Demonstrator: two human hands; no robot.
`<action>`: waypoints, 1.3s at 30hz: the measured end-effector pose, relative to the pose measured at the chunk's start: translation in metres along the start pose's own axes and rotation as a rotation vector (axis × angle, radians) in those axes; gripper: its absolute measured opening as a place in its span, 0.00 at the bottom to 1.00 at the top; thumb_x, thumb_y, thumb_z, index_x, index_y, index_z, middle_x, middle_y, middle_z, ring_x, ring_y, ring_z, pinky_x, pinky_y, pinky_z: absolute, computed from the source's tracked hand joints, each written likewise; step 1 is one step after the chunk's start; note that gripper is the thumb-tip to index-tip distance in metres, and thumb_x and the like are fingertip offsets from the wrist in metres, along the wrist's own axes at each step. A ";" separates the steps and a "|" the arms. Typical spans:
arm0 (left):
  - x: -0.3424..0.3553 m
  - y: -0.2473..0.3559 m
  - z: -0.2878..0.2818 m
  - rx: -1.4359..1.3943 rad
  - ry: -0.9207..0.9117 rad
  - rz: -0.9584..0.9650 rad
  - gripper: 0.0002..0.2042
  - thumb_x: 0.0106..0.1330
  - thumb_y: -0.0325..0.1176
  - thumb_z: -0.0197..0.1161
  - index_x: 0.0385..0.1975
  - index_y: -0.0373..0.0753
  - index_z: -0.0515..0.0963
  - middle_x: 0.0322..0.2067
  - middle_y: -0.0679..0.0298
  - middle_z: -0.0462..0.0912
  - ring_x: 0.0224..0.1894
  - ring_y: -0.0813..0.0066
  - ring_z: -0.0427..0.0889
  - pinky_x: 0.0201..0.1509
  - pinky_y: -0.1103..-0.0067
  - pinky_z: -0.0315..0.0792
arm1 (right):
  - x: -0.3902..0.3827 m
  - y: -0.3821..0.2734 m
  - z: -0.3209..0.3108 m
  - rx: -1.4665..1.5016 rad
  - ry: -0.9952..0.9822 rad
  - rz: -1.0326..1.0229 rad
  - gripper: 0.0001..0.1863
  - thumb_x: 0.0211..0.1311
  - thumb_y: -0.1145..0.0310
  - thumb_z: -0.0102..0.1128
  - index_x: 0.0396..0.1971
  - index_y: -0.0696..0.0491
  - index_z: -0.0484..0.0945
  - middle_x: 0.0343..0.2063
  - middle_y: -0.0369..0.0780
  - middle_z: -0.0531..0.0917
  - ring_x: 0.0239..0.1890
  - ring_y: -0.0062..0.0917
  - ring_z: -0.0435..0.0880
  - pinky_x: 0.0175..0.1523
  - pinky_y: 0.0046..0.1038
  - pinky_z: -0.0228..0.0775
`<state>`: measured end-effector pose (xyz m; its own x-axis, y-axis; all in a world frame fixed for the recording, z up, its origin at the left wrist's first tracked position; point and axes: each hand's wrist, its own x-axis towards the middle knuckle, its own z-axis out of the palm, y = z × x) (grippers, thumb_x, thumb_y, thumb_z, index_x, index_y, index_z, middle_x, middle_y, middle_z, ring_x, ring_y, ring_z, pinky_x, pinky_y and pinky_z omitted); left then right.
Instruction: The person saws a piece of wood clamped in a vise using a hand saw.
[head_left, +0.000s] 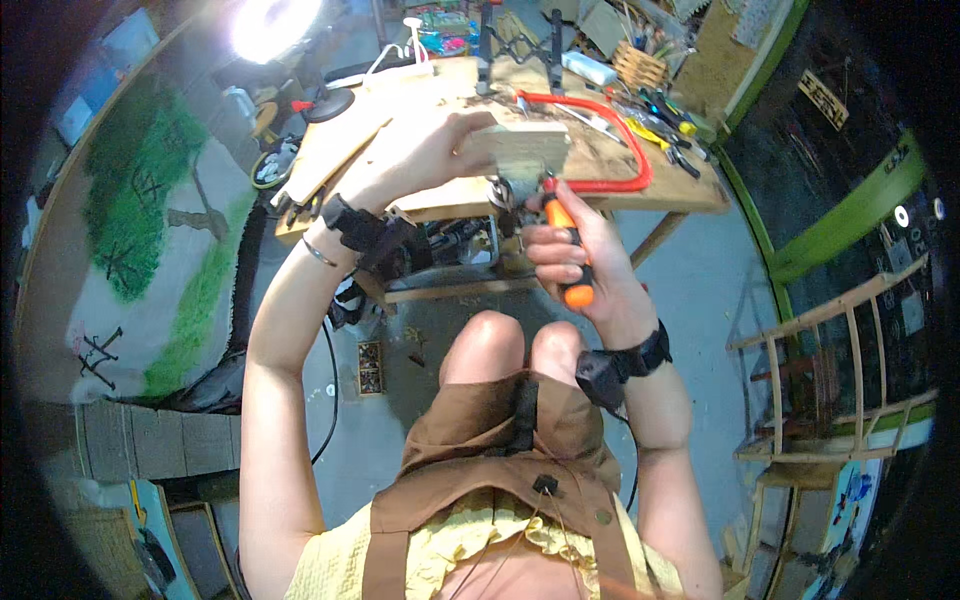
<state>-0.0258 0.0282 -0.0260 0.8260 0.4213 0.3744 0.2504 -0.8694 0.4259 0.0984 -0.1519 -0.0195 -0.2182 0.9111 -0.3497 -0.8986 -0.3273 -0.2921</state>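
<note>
The left hand (462, 146) grips a wooden block (535, 146); beside it, the right hand (590, 248) curls around an orange-handled tool (562, 215).

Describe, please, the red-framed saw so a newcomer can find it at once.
Find the wooden workbench, then the right hand at its near edge, gripping an orange-and-black handle. From there the coping saw bows rightward over the bench. Its large red U shape sets it apart from the smaller loose tools at right.
</note>
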 end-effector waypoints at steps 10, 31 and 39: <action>0.013 -0.004 0.016 -0.255 -0.080 -0.035 0.24 0.54 0.34 0.61 0.50 0.36 0.65 0.40 0.50 0.72 0.44 0.63 0.72 0.49 0.73 0.66 | -0.010 0.001 -0.010 -0.149 0.074 -0.119 0.17 0.63 0.49 0.38 0.33 0.46 0.69 0.12 0.29 0.60 0.06 0.09 0.55 0.08 0.12 0.46; 0.020 -0.012 0.029 -0.378 -0.004 0.148 0.21 0.55 0.30 0.56 0.49 0.33 0.64 0.39 0.50 0.74 0.43 0.63 0.73 0.48 0.73 0.66 | -0.008 -0.002 -0.007 -0.298 0.212 -0.148 0.16 0.62 0.47 0.40 0.30 0.44 0.66 0.11 0.29 0.60 0.08 0.11 0.57 0.10 0.15 0.48; 0.010 -0.006 0.015 -0.241 0.028 0.180 0.21 0.56 0.32 0.56 0.50 0.32 0.64 0.38 0.51 0.75 0.41 0.64 0.74 0.47 0.74 0.67 | -0.031 0.024 -0.008 -0.318 0.157 -0.132 0.15 0.62 0.47 0.40 0.32 0.43 0.65 0.11 0.29 0.60 0.08 0.12 0.57 0.12 0.15 0.49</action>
<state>-0.0118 0.0335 -0.0368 0.8313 0.2757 0.4826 -0.0284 -0.8461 0.5323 0.0866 -0.1904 -0.0231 -0.0253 0.9092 -0.4157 -0.7465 -0.2938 -0.5970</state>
